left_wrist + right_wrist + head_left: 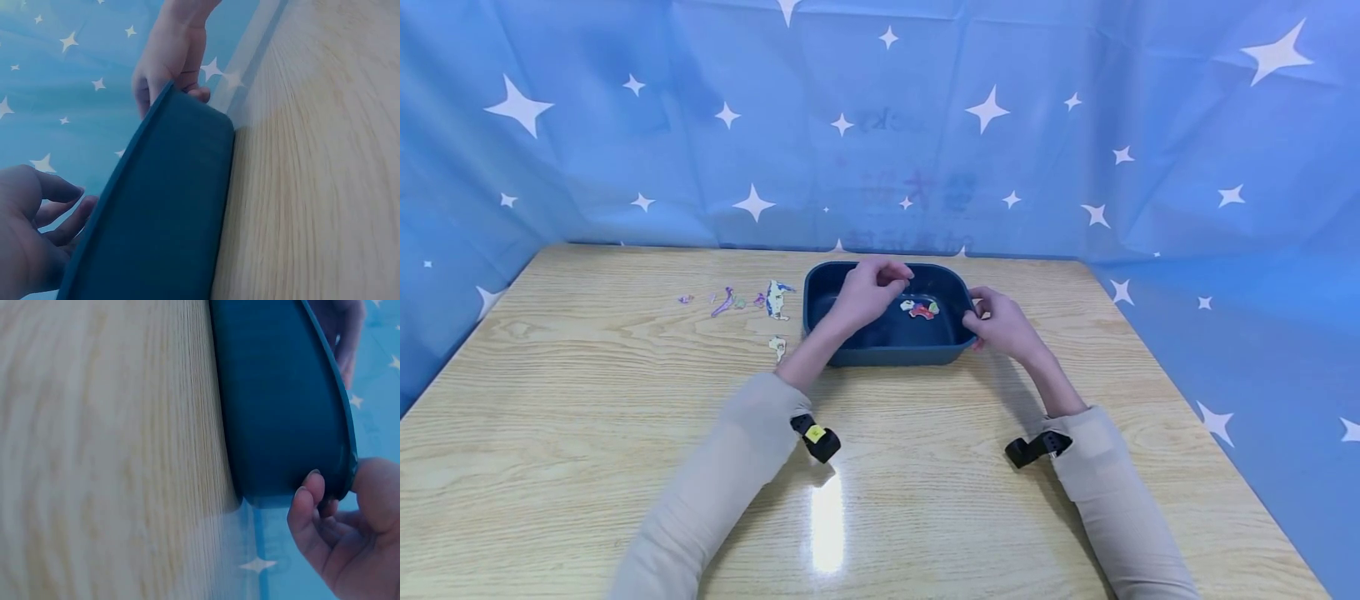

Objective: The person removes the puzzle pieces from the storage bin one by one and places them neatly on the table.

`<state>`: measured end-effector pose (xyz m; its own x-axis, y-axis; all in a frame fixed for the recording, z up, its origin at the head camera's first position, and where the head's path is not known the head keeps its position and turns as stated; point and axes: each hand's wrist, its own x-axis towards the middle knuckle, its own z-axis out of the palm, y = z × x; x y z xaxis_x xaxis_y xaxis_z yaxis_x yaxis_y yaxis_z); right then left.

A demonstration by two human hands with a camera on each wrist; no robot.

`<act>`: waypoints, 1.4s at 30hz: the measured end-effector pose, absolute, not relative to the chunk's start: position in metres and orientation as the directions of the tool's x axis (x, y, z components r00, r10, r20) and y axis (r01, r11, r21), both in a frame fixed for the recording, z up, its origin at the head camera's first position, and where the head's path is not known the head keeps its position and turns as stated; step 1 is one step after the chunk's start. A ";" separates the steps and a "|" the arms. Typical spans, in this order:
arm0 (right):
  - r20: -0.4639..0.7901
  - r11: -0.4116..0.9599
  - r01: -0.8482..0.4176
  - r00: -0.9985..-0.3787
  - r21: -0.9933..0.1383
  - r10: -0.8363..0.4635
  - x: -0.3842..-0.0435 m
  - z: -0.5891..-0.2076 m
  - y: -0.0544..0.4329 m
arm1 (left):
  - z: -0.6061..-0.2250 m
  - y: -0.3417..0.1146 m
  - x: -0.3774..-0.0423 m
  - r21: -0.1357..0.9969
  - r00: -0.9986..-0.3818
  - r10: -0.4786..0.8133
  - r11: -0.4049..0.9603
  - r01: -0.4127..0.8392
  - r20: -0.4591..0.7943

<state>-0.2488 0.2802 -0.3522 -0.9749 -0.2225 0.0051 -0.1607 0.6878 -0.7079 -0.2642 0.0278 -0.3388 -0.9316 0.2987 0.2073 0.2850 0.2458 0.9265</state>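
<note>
A dark blue rectangular plastic basin (895, 354) stands on the wooden table. Inside it lie a few small flat colourful cut-out pieces (922, 310), red, white and green among them. My left hand (867, 293) hovers over the basin, its fingers loosely bent, with nothing visible in them. In the left wrist view the left hand (34, 228) shows a gap between thumb and fingers, beside the rim. My right hand (1003, 323) grips the basin's right end. The right wrist view has the right hand (356, 534) with thumb over the rim and fingertips against the outer wall.
Left of the basin lie more flat cut-outs on the table (625, 400): a larger white-and-blue piece (777, 300), a pale piece (778, 346), a purple strip (723, 302) and several tiny bits. A blue curtain with white stars (880, 167) hangs behind the table.
</note>
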 end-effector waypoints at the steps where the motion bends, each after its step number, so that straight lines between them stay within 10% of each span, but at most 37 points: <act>1: 0.005 0.687 -0.160 -0.975 -0.709 -0.222 -0.249 -0.353 0.280 | -0.341 0.032 -0.266 0.929 -0.932 0.300 0.240 0.281 0.204; 16: -0.017 0.689 -0.137 -0.977 -0.711 -0.211 -0.249 -0.353 0.279 | -0.356 0.061 -0.289 0.911 -0.930 0.357 0.352 0.217 0.084; 30: -0.021 0.696 -0.139 -0.976 -0.704 -0.217 -0.249 -0.353 0.281 | -0.366 0.064 -0.291 0.723 -0.766 0.629 0.590 0.359 -0.133; 42: -0.029 0.691 -0.132 -0.976 -0.711 -0.215 -0.248 -0.351 0.280 | -0.367 0.063 -0.292 0.677 -0.812 0.583 0.608 0.415 -0.026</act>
<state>-0.2481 0.2804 -0.3510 -0.9761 -0.2153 -0.0285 -0.1316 0.6908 -0.7110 -0.2916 0.0629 -0.3666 -0.8123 0.5827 -0.0256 0.4151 0.6082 0.6766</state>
